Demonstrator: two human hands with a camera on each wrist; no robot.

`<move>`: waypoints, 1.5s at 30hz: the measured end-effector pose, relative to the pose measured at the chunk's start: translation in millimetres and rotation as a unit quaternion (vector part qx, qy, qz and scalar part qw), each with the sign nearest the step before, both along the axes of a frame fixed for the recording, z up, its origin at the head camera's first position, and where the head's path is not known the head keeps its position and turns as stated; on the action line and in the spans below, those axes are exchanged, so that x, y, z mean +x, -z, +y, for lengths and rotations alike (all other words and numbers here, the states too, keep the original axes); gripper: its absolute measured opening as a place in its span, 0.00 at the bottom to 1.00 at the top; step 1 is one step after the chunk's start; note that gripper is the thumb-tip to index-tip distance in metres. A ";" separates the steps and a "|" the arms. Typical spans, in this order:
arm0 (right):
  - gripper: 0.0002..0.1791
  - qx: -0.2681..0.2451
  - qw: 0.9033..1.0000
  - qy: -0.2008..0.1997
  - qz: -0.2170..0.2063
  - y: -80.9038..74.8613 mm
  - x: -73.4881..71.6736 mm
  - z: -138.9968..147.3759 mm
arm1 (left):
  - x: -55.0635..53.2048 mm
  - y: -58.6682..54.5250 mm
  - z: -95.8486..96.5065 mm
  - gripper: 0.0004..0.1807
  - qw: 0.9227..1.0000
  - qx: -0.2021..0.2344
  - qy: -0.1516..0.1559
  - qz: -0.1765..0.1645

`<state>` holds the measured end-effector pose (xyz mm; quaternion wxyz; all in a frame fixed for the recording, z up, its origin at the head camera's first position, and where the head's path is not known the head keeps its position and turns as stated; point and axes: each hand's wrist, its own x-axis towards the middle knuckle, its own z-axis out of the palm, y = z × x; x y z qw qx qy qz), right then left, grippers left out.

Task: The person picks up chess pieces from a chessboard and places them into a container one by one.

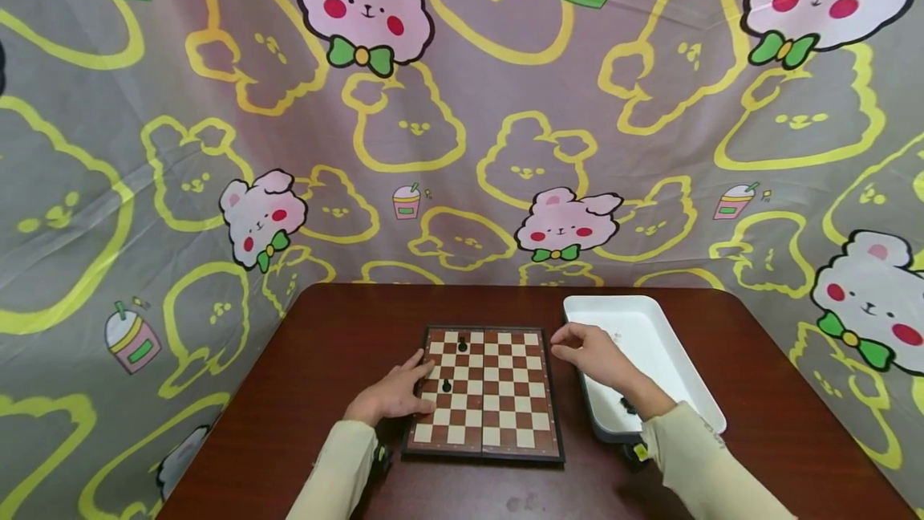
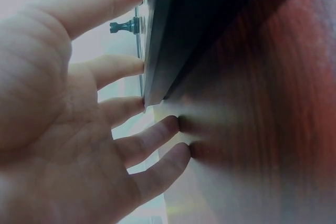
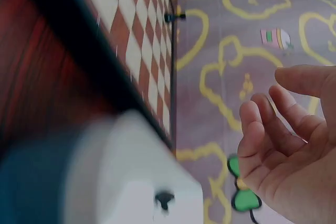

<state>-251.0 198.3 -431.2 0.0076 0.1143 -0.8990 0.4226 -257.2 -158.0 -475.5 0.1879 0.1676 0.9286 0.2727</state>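
Head view: rests left hand (image 1: 393, 396) on left edge of chessboard (image 1: 514, 392) on brown table (image 1: 346, 329), fingers spread wide, with 2 black chess pieces (image 1: 447, 386) upright on its left half. Hangs right hand (image 1: 602, 359) empty near white tray (image 1: 671, 343), fingers loosely curled, narrow gap to thumb.

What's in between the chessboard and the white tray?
A strip of brown table, with the right hand reaching across its far part, fingers near the chessboard. The head view shows it.
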 end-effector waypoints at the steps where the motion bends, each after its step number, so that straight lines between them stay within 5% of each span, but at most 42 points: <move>1: 0.04 -0.004 1.000 -0.001 -0.004 1.5 -0.5 -7.0 | -0.1 -0.1 0.2 0.41 1.000 0.001 0.000 0.000; 8: 0.06 -0.045 0.997 -0.051 -0.029 15.9 -1.7 -48.6 | 0.1 -0.6 2.1 0.41 1.000 -0.001 0.001 0.002; 20: 0.05 -0.035 0.990 -0.132 -0.034 33.2 -3.1 -110.1 | -1.3 0.1 0.0 0.41 1.000 -0.007 -0.008 -0.003; 33: 0.08 -0.027 0.991 -0.125 -0.048 51.5 -11.9 -140.1 | -3.9 0.4 2.9 0.41 1.000 -0.016 -0.006 -0.004; 45: 0.08 0.011 0.990 -0.137 -0.041 52.5 -12.4 -151.6 | -0.4 -1.0 2.5 0.41 1.000 -0.018 -0.003 -0.001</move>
